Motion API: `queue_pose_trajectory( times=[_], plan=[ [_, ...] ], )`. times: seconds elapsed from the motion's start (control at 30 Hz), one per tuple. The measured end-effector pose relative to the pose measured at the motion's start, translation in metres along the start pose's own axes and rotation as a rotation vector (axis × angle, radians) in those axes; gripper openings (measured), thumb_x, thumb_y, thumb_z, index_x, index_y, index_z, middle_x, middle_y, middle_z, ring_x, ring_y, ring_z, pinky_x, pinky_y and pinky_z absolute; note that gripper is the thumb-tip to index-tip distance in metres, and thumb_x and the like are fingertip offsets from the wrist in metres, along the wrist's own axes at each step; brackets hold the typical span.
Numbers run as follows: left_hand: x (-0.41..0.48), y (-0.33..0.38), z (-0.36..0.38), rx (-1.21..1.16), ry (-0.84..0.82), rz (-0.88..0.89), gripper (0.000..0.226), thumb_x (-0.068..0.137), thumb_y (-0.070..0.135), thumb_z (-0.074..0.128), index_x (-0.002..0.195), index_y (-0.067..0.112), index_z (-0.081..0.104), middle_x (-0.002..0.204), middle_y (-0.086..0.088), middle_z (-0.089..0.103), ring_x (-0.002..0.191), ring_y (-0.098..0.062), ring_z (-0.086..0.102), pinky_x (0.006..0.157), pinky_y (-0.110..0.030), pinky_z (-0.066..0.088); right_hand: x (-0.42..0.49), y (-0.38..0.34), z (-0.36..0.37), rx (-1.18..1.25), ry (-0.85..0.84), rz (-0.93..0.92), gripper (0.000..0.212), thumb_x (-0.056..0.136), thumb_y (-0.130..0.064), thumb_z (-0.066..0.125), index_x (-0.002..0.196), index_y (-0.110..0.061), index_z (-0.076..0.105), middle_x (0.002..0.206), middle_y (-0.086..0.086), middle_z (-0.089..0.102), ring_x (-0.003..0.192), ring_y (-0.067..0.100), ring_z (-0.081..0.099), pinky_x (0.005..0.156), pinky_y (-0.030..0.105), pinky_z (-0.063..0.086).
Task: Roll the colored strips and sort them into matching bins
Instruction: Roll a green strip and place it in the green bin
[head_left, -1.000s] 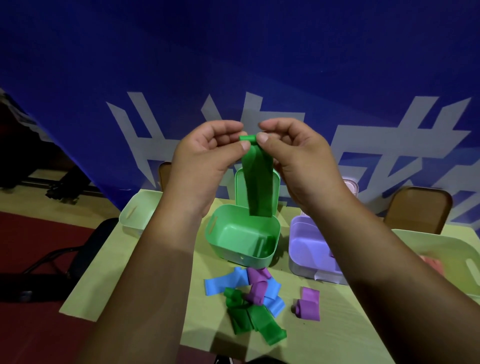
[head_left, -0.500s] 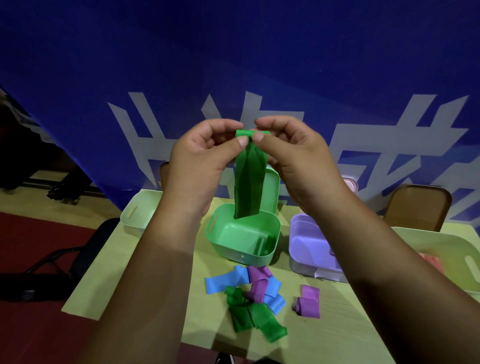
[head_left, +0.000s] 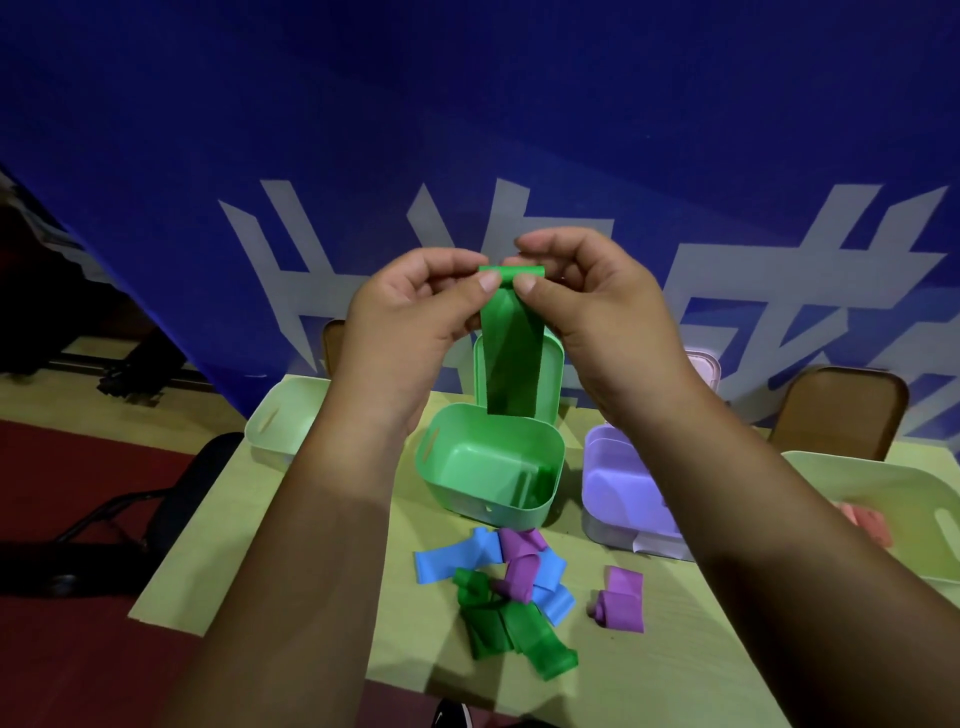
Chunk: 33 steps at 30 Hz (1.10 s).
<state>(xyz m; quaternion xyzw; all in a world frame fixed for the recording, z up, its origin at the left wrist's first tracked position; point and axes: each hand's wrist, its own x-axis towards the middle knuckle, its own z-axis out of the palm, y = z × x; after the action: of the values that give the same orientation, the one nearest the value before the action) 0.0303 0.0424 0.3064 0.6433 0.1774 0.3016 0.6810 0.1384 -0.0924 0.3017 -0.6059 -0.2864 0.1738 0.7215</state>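
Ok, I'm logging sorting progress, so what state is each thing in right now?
green strip: top end rolled, rest hanging unrolled.
left hand: pinches the strip's rolled top.
right hand: pinches it too.
green bin: open.
purple bin: open, partly hidden by arm.
pile of strips: loose on the table, unsorted.
lone purple strip: half curled, on the table.

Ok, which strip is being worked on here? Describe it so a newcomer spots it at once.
In front of the blue banner, both hands are raised above the green bin. The left hand and right hand pinch the rolled top of one green strip, which hangs down. Unlike the green strips lying on the table, it is held in the air.
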Motion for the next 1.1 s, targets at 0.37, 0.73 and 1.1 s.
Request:
queue_pose_trajectory(
  times=[0.37,0.73,1.1],
  plan=[
    [0.0054,-0.0039,-0.0029,0.029,-0.023,-0.002,0.027,0.093,0.002,0.079,0.119,0.01,0.077,0.108,-0.011,0.078,0.109,-0.03,0.076,0.1,-0.047,0.063,-0.0001,0.0011,0.0024,-0.089,0.075,0.007,0.012,0.101,-0.016,0.074,0.112,-0.02,0.076,0.108,0.023,0.073,0.102,0.038,0.073,0.096,0.052,0.062],
    [0.0059,-0.0031,0.0006,0.016,0.004,-0.032,0.022,0.096,0.008,0.079,0.118,0.011,0.077,0.11,-0.013,0.08,0.109,-0.032,0.078,0.098,-0.047,0.064,0.003,0.0033,-0.0004,-0.018,0.061,0.014,0.025,0.097,-0.002,0.072,0.121,-0.011,0.071,0.115,0.01,0.079,0.113,0.027,0.075,0.105,0.051,0.059],
    [0.0081,-0.0066,-0.0018,0.017,-0.014,0.002,0.033,0.092,-0.002,0.078,0.122,0.01,0.075,0.111,-0.009,0.076,0.11,-0.023,0.075,0.093,-0.034,0.061,0.0008,0.0011,-0.0028,-0.125,0.06,0.058,0.014,0.103,-0.022,0.072,0.115,-0.017,0.076,0.083,-0.007,0.073,0.076,0.003,0.068,0.073,0.022,0.056]
  ],
)
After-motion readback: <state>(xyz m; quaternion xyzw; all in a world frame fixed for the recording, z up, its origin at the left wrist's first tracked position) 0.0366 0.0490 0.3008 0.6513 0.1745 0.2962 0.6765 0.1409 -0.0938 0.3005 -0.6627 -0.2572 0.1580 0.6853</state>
